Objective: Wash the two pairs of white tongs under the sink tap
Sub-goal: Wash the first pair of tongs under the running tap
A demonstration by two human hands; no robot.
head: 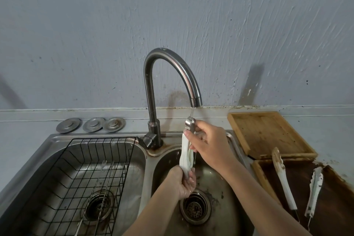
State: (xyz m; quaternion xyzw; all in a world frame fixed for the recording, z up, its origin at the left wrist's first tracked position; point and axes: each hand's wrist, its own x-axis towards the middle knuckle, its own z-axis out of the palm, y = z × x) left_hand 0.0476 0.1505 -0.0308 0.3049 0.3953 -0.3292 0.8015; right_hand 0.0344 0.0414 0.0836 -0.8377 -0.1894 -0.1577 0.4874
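- The tap [168, 74] is running, with a thin stream of water dropping from its spout onto a pair of white tongs [186, 151] held upright right under it, metal hinge end on top.
- The right hand [207, 142] is gripping the upper part of those tongs just below the spout, fingers curled around the handle near the metal end.
- The left hand [182, 183] is sitting lower under the tap, over the right sink basin [220, 182], and it's pinching the tongs' bottom tips between thumb and fingers. It's looking pretty wet.
- The drain [195, 207] is sitting below the left hand.
- The second pair of white tongs [298, 184] is lying off to the right of the tap on a dark wooden tray [333, 203], arms splayed apart and looking grimy.
- A lighter wooden tray [268, 134] is sitting behind that one, also right of the tap.
- Left of the tap, a black wire rack [76, 188] is sitting in the other basin.
- Three round metal sink plugs [92, 125] are lying on the counter behind it.
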